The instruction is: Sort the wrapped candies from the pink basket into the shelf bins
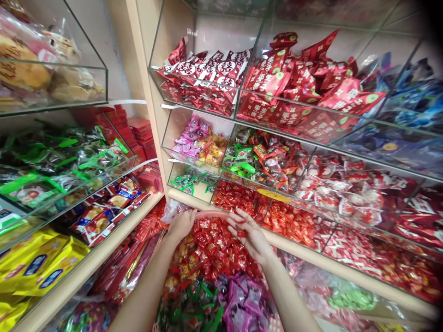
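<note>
Left hand [182,224] grips the pink basket rim [211,214]. Right hand [249,234], fingers loosely spread, pinches a red candy [241,233] above the basket's heaped red candies [214,249].

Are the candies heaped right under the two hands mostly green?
No. The wrapped candies beneath the left hand and right hand are mostly red; green ones lie lower, nearer the camera.

A pale wooden shelf unit [152,92] carries clear bins [207,27] of wrapped sweets. The top row holds red packets [211,69] and blue packets [411,101]; below sit purple sweets [192,133], green sweets [238,161] and small red candies [235,196]. On the left shelf [90,269], yellow packets [38,263] fill a bin.
</note>
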